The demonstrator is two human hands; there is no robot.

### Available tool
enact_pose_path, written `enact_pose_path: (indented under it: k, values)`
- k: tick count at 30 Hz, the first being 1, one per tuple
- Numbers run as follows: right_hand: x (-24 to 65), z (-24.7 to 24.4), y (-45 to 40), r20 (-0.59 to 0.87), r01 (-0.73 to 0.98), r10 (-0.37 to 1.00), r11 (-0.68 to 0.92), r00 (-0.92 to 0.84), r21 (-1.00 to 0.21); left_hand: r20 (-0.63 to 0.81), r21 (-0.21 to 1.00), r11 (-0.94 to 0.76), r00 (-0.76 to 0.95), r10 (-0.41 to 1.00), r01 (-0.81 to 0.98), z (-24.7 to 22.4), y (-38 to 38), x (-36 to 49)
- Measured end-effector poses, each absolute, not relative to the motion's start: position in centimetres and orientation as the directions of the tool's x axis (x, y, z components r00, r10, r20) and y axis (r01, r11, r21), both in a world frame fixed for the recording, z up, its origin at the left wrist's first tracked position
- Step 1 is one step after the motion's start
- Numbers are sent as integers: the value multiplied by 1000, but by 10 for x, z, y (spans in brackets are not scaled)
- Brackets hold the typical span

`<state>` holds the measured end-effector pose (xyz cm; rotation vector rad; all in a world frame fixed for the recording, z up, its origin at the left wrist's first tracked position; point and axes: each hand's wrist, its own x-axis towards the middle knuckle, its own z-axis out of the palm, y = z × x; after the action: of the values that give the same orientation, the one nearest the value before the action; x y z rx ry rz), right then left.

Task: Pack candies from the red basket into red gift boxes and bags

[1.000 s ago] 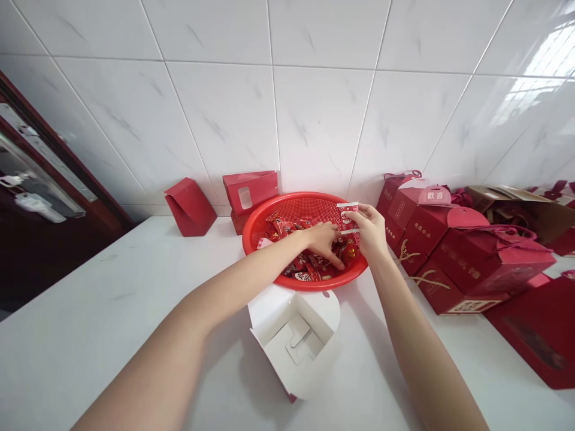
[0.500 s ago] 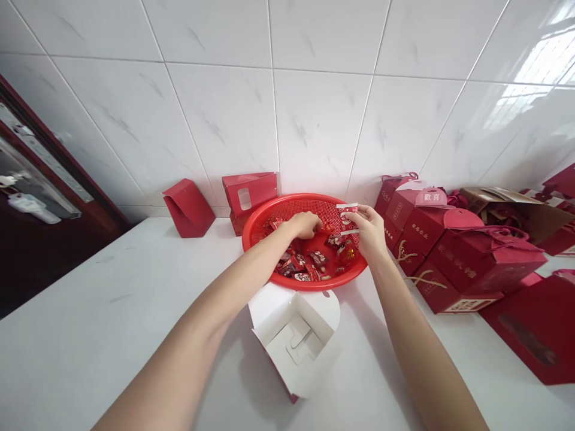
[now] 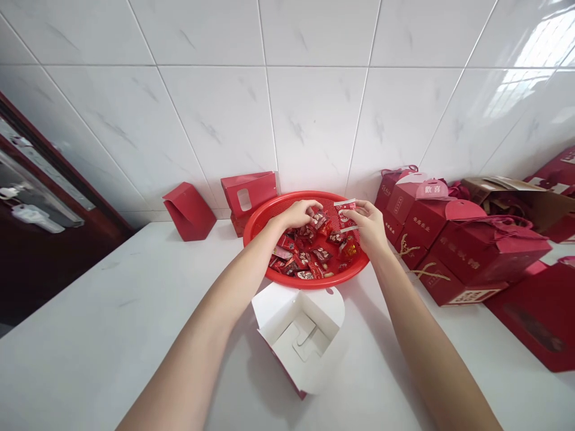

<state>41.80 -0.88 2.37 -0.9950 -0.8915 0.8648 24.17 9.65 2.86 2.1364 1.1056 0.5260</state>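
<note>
My left hand (image 3: 300, 214) is over the red plastic basket (image 3: 265, 272), its fingers closed on a dark red wrapped candy (image 3: 320, 221). At the basket's right rim my right hand (image 3: 369, 226) pinches a red packet with white ends (image 3: 346, 214). Several wrapped candies (image 3: 305, 260) in red and brown lie in the basket under my hands. Directly in front of the basket stands an open box (image 3: 294, 356), white inside and red outside, with its flaps spread and nothing in it.
Two red paper boxes, one plain (image 3: 190, 212) and one with a small window (image 3: 249, 196), stand against the tiled wall. On the right are stacked red gift boxes (image 3: 471, 251) with cords and an open cardboard carton (image 3: 539, 203). A dark door (image 3: 54, 239) is at the left.
My left hand has lifted slightly from the candies, and a wrapped candy now shows at its fingertips. The right hand keeps its packet, which has tilted a little.
</note>
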Motion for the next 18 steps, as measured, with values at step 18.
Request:
enact_pose_path:
  k: [18]
  values:
    - [415, 12, 0, 159, 13, 910, 167, 382, -986, 294, 876, -448, 538, 790, 179, 30, 91, 256]
